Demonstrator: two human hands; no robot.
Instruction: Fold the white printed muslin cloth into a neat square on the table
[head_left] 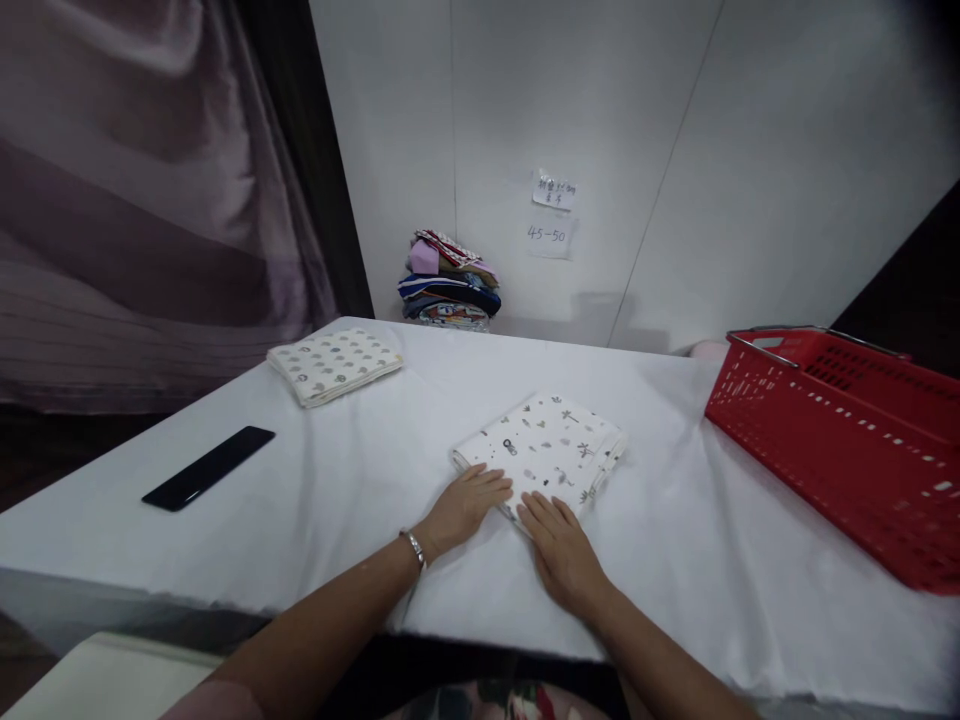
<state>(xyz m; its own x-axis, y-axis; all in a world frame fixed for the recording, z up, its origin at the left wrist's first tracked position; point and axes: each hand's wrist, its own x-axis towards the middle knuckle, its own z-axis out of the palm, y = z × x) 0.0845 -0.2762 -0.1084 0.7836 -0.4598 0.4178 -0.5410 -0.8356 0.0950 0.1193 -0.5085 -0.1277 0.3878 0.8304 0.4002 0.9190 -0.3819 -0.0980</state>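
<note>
A folded white cloth (pixel 551 445) with small printed palm trees and other motifs lies in the middle of the table. My left hand (pixel 466 505) rests on its near left edge, fingers stretched out and flat. Beside it, my right hand (pixel 562 550) lies with extended fingers on the near corner of the same cloth. Neither hand grips anything. Farther off to the left is a second folded cloth (pixel 337 362), white with rows of small grey-green shapes.
A black phone-like slab (pixel 210 468) lies on the left of the white-covered table (pixel 360 480). On the right stands a red plastic basket (pixel 832 460) with metal handles. Behind the table, folded fabrics (pixel 450 285) are stacked against the wall, under paper notes (pixel 551 235).
</note>
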